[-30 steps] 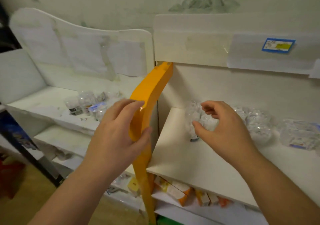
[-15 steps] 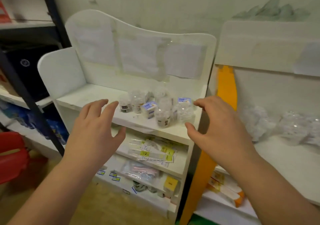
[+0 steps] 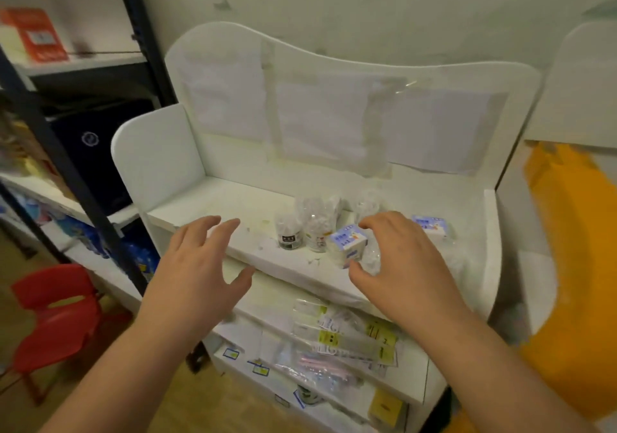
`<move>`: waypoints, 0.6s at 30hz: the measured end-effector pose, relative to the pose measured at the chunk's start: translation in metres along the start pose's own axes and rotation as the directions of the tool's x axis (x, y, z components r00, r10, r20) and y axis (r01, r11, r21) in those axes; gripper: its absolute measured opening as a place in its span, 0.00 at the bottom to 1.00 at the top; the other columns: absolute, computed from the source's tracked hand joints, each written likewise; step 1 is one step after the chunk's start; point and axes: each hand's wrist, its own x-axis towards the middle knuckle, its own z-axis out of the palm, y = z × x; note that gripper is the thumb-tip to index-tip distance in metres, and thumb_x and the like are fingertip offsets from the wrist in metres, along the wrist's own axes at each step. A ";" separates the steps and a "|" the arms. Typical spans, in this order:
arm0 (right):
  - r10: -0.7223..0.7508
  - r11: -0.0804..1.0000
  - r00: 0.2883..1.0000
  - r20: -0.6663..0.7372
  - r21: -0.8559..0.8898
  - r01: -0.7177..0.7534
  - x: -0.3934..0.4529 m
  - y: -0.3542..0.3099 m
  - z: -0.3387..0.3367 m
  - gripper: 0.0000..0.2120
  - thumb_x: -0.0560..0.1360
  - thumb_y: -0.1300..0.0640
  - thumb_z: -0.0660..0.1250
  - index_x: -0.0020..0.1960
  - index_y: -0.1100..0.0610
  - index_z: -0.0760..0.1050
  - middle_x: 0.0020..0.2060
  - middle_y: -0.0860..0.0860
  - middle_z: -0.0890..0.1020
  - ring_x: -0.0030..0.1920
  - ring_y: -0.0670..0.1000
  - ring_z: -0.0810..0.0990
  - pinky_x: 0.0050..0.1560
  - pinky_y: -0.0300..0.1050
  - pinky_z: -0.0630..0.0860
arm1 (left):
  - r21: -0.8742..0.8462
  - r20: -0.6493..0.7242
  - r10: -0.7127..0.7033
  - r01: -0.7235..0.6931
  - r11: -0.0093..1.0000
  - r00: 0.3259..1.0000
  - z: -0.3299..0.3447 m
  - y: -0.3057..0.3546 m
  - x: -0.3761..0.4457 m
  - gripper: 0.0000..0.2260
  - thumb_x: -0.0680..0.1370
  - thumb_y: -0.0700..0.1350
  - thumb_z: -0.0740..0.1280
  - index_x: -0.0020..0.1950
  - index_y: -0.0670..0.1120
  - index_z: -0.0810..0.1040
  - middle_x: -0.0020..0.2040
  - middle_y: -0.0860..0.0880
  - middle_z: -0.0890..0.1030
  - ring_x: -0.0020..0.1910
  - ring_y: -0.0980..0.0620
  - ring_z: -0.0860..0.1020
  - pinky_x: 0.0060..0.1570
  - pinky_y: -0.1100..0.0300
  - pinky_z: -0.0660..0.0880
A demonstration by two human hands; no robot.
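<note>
"On the top shelf, which thing are you after?"

"One blue-and-white box, lying near the shelf's front edge. My right hand arches over it, fingers bent above it and thumb low by its front corner. Whether the thumb touches it, I cannot tell. Nothing is gripped."

"And the other hand?"

"My left hand hovers well left of the box, fingers spread and slack, holding nothing. The two hands are apart."

"What stands by that box?"

"Just left of it are two clear jars: a pale-labelled jar beside the box, then a dark-labelled jar. Behind the box sit more clear wrapped pots, too blurred to count. Right of the box, past my knuckles, lies a second box of the same kind, so two in all."

"Farther out?"

"Below the box, a lower shelf holds flat packets with yellow labels. Far right of the box stands one orange panel. Far left and lower, there is one red chair."
</note>
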 end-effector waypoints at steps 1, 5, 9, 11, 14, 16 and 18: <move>-0.006 1.000 1.000 0.001 0.002 0.006 0.010 -0.002 0.006 0.23 0.72 0.46 0.69 0.66 0.48 0.71 0.59 0.43 0.72 0.60 0.46 0.70 0.57 0.38 0.66 | 0.002 0.000 -0.001 0.001 1.000 1.000 0.001 -0.006 0.008 0.34 0.74 0.61 0.66 0.76 0.57 0.58 0.75 0.54 0.61 0.74 0.51 0.56 0.71 0.51 0.60; -0.009 1.000 0.999 0.047 0.023 0.008 0.038 -0.006 0.023 0.24 0.73 0.45 0.68 0.67 0.46 0.69 0.62 0.41 0.70 0.62 0.43 0.68 0.56 0.34 0.62 | 0.003 0.026 -0.002 0.002 1.000 1.000 0.007 -0.032 0.041 0.34 0.74 0.62 0.66 0.76 0.57 0.58 0.75 0.54 0.61 0.74 0.51 0.57 0.71 0.50 0.61; -0.004 1.000 0.996 0.091 0.014 0.002 0.056 -0.010 0.036 0.25 0.72 0.43 0.68 0.68 0.45 0.68 0.62 0.39 0.69 0.63 0.42 0.67 0.55 0.34 0.62 | -0.003 0.076 0.035 -0.035 0.999 0.996 0.020 -0.054 0.078 0.34 0.73 0.64 0.65 0.77 0.58 0.56 0.75 0.54 0.61 0.74 0.51 0.57 0.70 0.49 0.63; 0.017 1.000 0.997 0.080 -0.006 -0.016 0.066 -0.009 0.044 0.25 0.73 0.43 0.68 0.67 0.45 0.68 0.61 0.39 0.70 0.62 0.42 0.68 0.55 0.34 0.64 | -0.024 0.081 0.087 -0.085 0.996 0.993 0.029 -0.059 0.098 0.34 0.74 0.64 0.64 0.76 0.58 0.56 0.75 0.54 0.61 0.74 0.51 0.58 0.70 0.50 0.63; 0.064 0.998 0.997 0.039 -0.004 -0.064 0.081 -0.010 0.059 0.24 0.73 0.43 0.69 0.67 0.45 0.69 0.60 0.38 0.70 0.61 0.42 0.69 0.57 0.36 0.67 | -0.111 0.086 0.201 -0.191 0.975 0.976 0.054 -0.063 0.127 0.33 0.73 0.66 0.63 0.76 0.58 0.58 0.74 0.55 0.63 0.73 0.54 0.60 0.69 0.55 0.64; 0.117 0.993 0.993 0.022 0.002 -0.117 0.087 -0.011 0.069 0.24 0.72 0.44 0.69 0.66 0.45 0.69 0.59 0.38 0.70 0.60 0.42 0.69 0.57 0.36 0.67 | -0.153 0.096 0.298 -0.282 0.947 0.950 0.075 -0.063 0.144 0.34 0.73 0.67 0.63 0.76 0.59 0.58 0.74 0.56 0.62 0.72 0.55 0.61 0.67 0.58 0.65; 0.176 0.984 0.984 0.007 -0.004 -0.176 0.091 -0.012 0.078 0.23 0.72 0.44 0.70 0.65 0.45 0.69 0.58 0.37 0.70 0.59 0.41 0.69 0.56 0.36 0.66 | -0.204 0.114 0.385 -0.358 0.911 0.916 0.096 -0.060 0.159 0.34 0.72 0.67 0.63 0.76 0.59 0.58 0.74 0.56 0.62 0.72 0.56 0.60 0.67 0.60 0.65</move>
